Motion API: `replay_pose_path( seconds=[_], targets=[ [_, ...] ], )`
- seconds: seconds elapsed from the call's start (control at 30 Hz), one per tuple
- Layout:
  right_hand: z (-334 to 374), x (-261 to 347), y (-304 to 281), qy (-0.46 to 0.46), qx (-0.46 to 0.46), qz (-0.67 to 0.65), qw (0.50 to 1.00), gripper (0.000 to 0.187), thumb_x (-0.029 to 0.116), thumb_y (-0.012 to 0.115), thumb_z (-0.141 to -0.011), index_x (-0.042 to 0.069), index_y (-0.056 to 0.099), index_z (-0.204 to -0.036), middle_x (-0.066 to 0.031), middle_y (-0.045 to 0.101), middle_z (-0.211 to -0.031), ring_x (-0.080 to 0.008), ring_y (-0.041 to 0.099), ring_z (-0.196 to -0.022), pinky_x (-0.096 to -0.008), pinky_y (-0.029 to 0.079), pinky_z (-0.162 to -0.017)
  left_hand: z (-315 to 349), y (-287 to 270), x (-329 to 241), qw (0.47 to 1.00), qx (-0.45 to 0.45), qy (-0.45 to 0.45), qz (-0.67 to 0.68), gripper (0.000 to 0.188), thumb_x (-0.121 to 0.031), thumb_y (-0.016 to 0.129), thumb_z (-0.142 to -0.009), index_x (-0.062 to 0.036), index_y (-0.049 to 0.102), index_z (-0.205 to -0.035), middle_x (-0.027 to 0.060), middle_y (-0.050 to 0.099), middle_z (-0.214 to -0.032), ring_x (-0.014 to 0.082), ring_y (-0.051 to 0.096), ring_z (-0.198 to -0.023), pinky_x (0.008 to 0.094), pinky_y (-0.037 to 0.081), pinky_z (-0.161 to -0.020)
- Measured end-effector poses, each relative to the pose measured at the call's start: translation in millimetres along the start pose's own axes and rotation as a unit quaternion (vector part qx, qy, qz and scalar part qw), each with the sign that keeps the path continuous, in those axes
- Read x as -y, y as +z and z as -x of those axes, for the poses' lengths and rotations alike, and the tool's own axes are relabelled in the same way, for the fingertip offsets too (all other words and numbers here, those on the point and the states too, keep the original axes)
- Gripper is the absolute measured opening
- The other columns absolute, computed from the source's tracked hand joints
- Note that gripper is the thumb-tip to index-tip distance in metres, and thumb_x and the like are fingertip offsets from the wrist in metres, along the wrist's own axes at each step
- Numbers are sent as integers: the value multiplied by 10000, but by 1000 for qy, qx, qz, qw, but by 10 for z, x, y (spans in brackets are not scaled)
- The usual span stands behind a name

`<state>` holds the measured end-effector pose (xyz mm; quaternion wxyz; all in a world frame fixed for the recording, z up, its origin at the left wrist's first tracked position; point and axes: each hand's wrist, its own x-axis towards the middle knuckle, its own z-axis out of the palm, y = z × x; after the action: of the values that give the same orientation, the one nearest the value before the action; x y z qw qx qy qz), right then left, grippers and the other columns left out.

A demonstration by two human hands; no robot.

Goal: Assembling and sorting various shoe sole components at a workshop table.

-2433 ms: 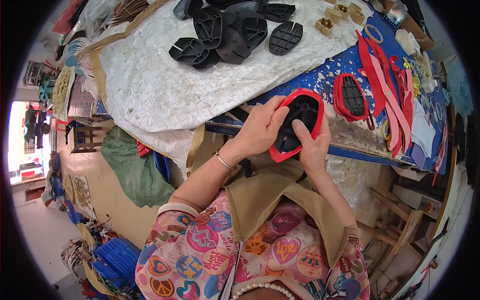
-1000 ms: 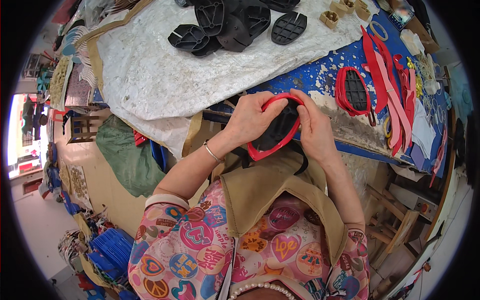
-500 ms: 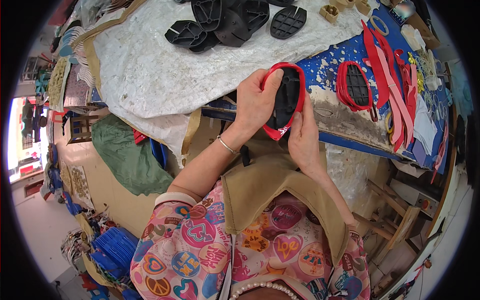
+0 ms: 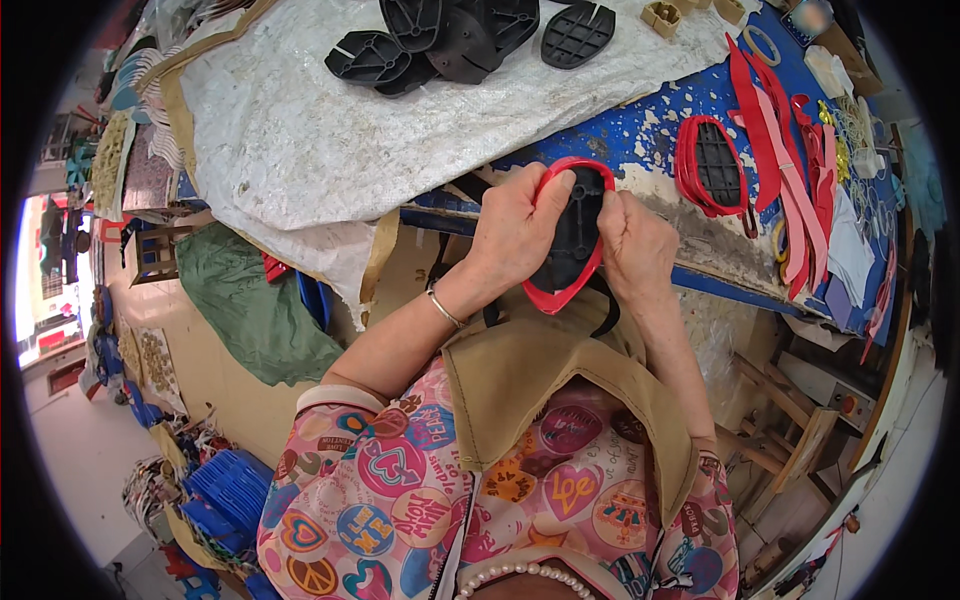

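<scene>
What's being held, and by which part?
A red-rimmed black plate: left hand grips its upper left edge; right hand grips its right edge.

Pink patterned top [image 4: 400, 470] under a tan apron [image 4: 515, 385].
Just behind the grip of the left hand [image 4: 515, 230] sits a thin silvery bracelet [image 4: 445, 306]; farther back, the sleeve ends in a pale band [image 4: 338, 397]. Below the grip spreads the apron, edges stitched, with a black strap [image 4: 609, 320] under the right hand [image 4: 638, 245]. Lower still, the top shows coloured hearts, discs and a peace sign [image 4: 313, 573], then white beads [image 4: 525, 570].
</scene>
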<state>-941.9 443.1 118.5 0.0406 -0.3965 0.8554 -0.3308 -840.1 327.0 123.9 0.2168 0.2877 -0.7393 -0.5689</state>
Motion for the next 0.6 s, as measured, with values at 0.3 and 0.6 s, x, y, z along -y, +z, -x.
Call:
replay_pose_path(
  seconds=[0.3, 0.6],
  targets=[
    [-8, -57, -159, 118, 69, -336, 932, 283, 187, 519, -892, 0, 554, -1101, -172, 611, -989, -259, 608, -859, -330, 471, -730, -137, -20, 111, 998, -37, 9, 45, 330, -287, 526, -902, 27, 540, -799, 114, 508, -609, 115, 429, -576, 301, 405, -548],
    [199, -185, -147, -330, -48, -54, 941, 428, 59, 744, -608, 99, 615, -1014, -104, 519, -1168, -328, 478, -1118, -405, 443, -886, -200, -96, 80, 892, 131, -238, 361, 412, -366, 451, -936, 21, 590, -962, 47, 634, -845, 109, 597, -733, 231, 497, -659]
  ],
)
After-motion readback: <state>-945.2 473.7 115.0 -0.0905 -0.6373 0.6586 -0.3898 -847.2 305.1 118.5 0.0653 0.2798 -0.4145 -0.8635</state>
